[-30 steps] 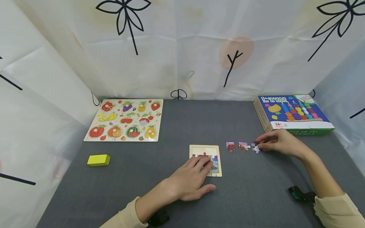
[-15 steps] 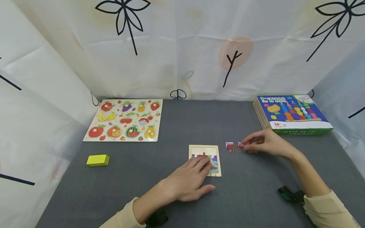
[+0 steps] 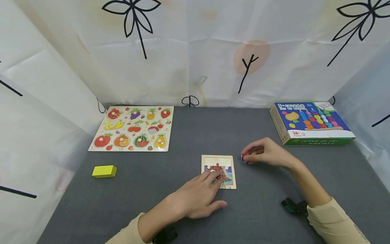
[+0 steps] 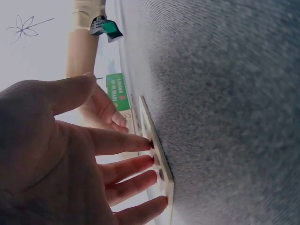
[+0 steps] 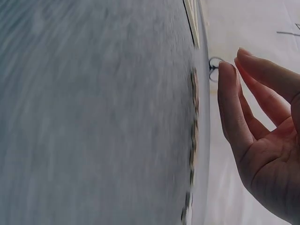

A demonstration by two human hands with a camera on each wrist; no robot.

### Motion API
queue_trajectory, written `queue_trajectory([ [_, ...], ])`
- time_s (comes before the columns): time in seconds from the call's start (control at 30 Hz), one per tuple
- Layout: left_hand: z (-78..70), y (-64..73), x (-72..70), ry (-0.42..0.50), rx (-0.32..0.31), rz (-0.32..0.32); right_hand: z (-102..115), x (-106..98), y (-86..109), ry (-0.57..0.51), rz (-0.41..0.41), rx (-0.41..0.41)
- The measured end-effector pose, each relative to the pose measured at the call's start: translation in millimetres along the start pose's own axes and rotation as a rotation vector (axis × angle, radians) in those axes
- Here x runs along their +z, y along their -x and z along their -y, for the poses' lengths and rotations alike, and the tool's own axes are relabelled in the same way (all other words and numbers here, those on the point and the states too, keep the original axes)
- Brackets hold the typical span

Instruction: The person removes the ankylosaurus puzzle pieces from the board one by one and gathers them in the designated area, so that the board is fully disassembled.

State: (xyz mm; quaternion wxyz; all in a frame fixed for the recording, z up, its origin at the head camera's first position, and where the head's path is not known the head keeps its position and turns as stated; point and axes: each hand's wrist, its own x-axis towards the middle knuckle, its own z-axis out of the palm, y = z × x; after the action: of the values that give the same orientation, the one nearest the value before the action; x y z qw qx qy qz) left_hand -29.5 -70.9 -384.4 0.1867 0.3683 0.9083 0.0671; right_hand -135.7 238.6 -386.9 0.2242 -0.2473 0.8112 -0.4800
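My left hand (image 3: pixel 195 198) lies with its fingers outstretched on a small wooden-framed jigsaw puzzle (image 3: pixel 217 157). Several pieces fill the lower part of its frame, while the upper part shows bare wood. In the left wrist view the fingertips touch the puzzle board (image 4: pixel 161 154). To the right of it, my right hand (image 3: pixel 269 154) hovers over a purple and red jigsaw piece (image 3: pixel 242 157), mostly hidden by the fingers. The right wrist view shows thumb and forefinger close together above the table, and a row of jigsaw pieces (image 5: pixel 193 145) lying flat beneath; no piece is visible between them.
A fruit peg puzzle board (image 3: pixel 144 128) lies at the back left, with a yellow block (image 3: pixel 104 171) in front of it. At the back right sits a blue and green toy box (image 3: pixel 313 125). A patterned white curtain (image 3: pixel 213 61) borders the grey table (image 3: pixel 259 210).
My right hand has moved left along the row, from the rightmost jigsaw piece past the middle one to the leftmost. The left hand has drawn back slightly, its fingers still on the puzzle.
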Motion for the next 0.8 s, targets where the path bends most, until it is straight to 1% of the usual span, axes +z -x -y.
queue_trajectory([
  [0.13, -2.6, 4.0, -1.4, -0.007, -0.014, 0.028, 2, 10, -11.8, 0.013, 0.019, -0.009],
  [0.3, -7.0, 8.8, -1.4, 0.002, -0.044, 0.061, 7, 25, -28.4, 0.019, 0.062, -0.019],
  [0.47, -9.3, 11.1, -2.2, 0.023, -0.068, 0.097, 13, 38, -40.9, 0.024, 0.094, -0.058],
  [0.6, -9.3, 11.7, -2.5, 0.018, -0.064, 0.105, 19, 48, -50.2, 0.006, 0.120, -0.076],
  [0.8, -10.5, 12.5, -1.4, -0.007, -0.059, 0.093, 26, 63, -63.3, -0.029, 0.155, -0.065],
])
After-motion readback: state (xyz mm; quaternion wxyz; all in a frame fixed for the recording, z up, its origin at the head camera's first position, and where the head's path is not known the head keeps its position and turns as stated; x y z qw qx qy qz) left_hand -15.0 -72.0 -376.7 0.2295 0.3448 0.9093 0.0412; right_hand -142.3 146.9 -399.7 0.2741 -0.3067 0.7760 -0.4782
